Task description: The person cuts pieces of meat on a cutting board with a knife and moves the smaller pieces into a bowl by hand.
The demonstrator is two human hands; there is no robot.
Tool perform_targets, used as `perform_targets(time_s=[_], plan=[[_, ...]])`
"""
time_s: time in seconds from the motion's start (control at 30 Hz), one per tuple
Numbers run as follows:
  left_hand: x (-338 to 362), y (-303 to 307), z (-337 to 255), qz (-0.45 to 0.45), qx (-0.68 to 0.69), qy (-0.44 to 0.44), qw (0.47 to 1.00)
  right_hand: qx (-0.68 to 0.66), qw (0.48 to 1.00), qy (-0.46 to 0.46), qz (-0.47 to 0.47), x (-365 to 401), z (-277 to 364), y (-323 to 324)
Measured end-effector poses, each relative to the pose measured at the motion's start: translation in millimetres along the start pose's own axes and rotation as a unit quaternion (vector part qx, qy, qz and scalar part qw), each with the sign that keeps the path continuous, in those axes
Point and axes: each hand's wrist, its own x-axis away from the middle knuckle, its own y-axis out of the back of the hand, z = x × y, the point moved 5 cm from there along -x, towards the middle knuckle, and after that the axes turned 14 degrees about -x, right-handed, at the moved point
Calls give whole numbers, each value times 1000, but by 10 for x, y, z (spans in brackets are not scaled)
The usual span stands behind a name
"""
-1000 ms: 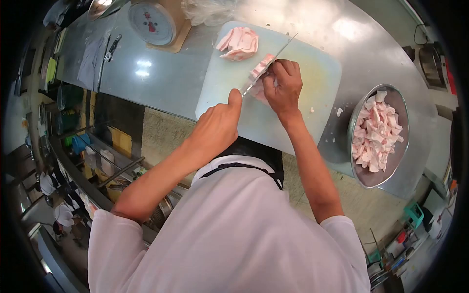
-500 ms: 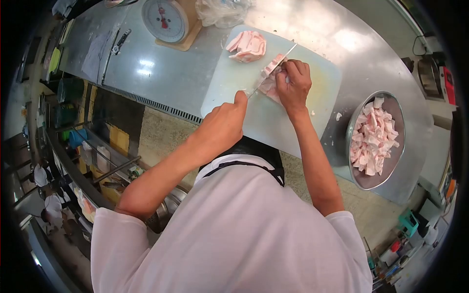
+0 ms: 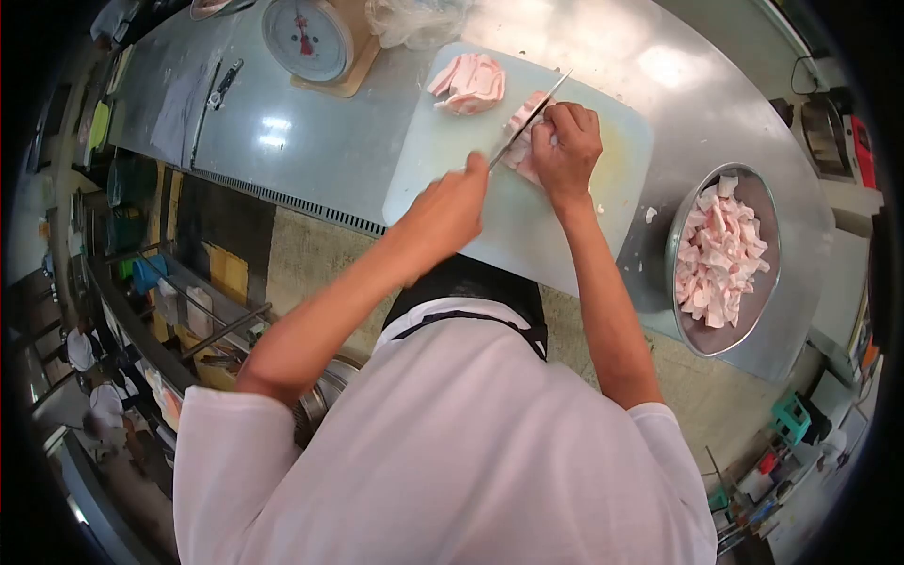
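L hand (image 3: 443,212) grip closed on long steel knife (image 3: 556,87); R hand (image 3: 565,146) pins pale pink raw meat strip (image 3: 524,162). Prob. soft, slippery: hold near blade.

dial scale (image 3: 304,38) and plastic bag (image 3: 414,19) on the steel counter (image 3: 311,141); a metal bowl (image 3: 720,337) holds pink pieces (image 3: 720,250)

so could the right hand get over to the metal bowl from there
Probably yes: the right hand pins meat on the board, and only bare counter lies before the metal bowl.
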Motion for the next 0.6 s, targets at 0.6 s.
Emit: perform_targets(time_s=[0.6], plan=[[-886, -81, 330, -109, 143, -101, 979, -78, 996, -29, 26, -14, 28, 150]])
